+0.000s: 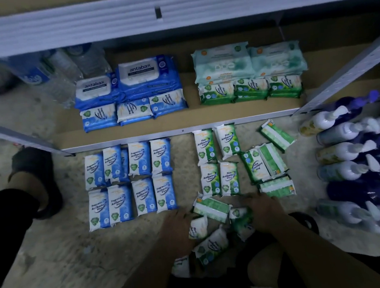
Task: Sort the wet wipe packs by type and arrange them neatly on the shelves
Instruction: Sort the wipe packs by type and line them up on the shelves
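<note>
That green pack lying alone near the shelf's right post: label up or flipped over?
Flipped over: the green pack shows a plain back panel, unlike the printed pack to its left.

The brown flat shelf board carries two groups. Left: large blue antabax wipe packs at the rear, small blue Fragrance Free wipe packs before them. Right: large pale-green wipe packs at the rear, small green Pine wipe packs before them. On the grey concrete floor before the shelf, further Fragrance Free packs lie left in two rows, further Pine packs right. Clear plastic water bottles are left of the antabax packs.
</note>
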`<state>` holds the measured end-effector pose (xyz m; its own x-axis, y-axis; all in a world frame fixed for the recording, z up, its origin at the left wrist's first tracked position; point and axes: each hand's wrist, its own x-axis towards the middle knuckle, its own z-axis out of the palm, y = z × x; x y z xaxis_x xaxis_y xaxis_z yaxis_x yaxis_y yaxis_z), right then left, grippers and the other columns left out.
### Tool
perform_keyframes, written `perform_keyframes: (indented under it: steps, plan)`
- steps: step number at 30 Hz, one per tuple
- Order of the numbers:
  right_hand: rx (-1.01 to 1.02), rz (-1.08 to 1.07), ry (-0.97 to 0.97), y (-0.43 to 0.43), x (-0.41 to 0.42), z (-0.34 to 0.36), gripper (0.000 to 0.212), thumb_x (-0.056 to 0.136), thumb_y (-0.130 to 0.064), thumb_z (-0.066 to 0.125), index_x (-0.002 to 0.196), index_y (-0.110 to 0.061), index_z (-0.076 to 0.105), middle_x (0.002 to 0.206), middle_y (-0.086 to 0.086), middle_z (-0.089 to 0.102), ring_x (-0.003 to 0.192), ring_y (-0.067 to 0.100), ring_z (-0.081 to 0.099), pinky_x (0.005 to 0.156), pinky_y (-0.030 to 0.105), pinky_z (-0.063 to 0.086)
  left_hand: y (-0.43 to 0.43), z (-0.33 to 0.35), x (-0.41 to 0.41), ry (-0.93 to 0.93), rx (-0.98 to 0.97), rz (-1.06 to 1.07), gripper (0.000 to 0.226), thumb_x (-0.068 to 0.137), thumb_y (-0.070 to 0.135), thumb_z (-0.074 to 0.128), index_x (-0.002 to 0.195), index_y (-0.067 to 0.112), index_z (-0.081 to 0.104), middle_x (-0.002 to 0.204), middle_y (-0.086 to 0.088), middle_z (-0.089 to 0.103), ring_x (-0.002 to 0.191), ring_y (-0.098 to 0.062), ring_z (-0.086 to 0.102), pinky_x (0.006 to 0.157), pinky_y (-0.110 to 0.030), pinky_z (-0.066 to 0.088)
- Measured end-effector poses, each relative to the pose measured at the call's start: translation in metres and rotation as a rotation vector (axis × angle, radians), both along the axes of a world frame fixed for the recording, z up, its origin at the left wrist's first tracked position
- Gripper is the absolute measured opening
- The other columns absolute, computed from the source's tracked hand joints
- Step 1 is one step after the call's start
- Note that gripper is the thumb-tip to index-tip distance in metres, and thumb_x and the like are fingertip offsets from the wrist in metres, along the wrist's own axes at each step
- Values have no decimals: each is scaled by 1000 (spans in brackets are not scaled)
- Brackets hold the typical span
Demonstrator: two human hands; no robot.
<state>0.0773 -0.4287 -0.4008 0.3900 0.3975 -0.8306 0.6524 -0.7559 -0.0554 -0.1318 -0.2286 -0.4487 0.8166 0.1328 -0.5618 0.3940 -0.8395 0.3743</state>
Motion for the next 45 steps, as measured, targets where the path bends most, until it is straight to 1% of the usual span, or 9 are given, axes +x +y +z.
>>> perform_keyframes:
  steps: [6, 12, 16, 22, 26, 31, 35, 41, 45]
  plan:
    - [97, -237, 42, 4, -10, 28, 42, 87, -31, 65, 128, -27, 61, 127, 5, 63, 114, 25, 60, 91, 30, 47, 7, 37, 9, 66, -385, 309, 65, 78, 40, 78, 138, 30, 52, 130, 20, 52, 122, -2, 50, 103, -25, 41]
    - [267, -624, 114, 14, -16, 50, 17, 81, -13, 72, 97, -11, 66, 83, 3, 59, 76, 16, 60, 66, 33, 52, 9, 69, 24, -33, -366, 461, 62, 72, 46, 73, 129, 35, 51, 117, 11, 65, 106, -10, 63, 90, -36, 54]
    - [423, -985, 202, 20, -17, 63, 30, 82, -14, 79, 74, -6, 51, 74, 14, 54, 65, 25, 58, 54, 30, 46, 10, 89, 41, -97, -430, 582, 49, 98, 41, 56, 142, 25, 42, 130, -3, 58, 115, -23, 58, 95, -37, 49]
    - [700, -1404, 481, 31, -21, 86, 50, 71, 6, 80, 113, -7, 57, 115, 23, 61, 99, 51, 63, 76, 67, 56, 15, 119, 59, -185, -510, 648, 46, 102, 26, 54, 145, 27, 38, 137, 3, 56, 114, -16, 57, 91, -31, 48]
    - [751, -1323, 747, 35, -18, 97, 82, 74, 22, 65, 128, -39, 55, 127, 21, 57, 109, 52, 60, 68, 52, 58, 25, 129, 60, -215, -547, 671, 75, 98, 29, 63, 158, 28, 18, 156, 10, 33, 137, -15, 42, 100, -29, 44]
    - [622, -1245, 794, 29, -17, 98, 66, 71, 17, 65, 124, -23, 57, 116, 32, 64, 98, 48, 66, 75, 57, 51, 24, 131, 60, -267, -657, 678, 79, 94, 15, 69, 151, 39, 21, 149, 5, 44, 119, -10, 58, 79, -27, 55]
    - [511, -1207, 709, 22, -16, 92, 71, 63, 5, 80, 122, -23, 52, 107, 21, 73, 98, 43, 69, 69, 42, 52, 20, 118, 61, -267, -639, 670, 53, 92, 14, 70, 120, 49, 41, 119, 10, 60, 102, -9, 68, 77, -37, 58]
    - [517, -1166, 476, 23, 0, 67, 80, 67, 7, 86, 124, -28, 43, 112, 12, 65, 88, 34, 70, 55, 32, 51, 19, 90, 68, -238, -650, 689, 61, 86, 4, 74, 120, 43, 43, 119, 10, 60, 102, -8, 69, 77, -35, 59]
    - [609, -1163, 417, 29, 7, 39, 83, 59, 17, 84, 120, -22, 43, 113, 9, 61, 100, 30, 66, 71, 50, 61, 19, 69, 78, -235, -638, 757, 66, 81, -3, 77, 122, 36, 44, 114, 14, 61, 96, 6, 65, 74, -23, 58]
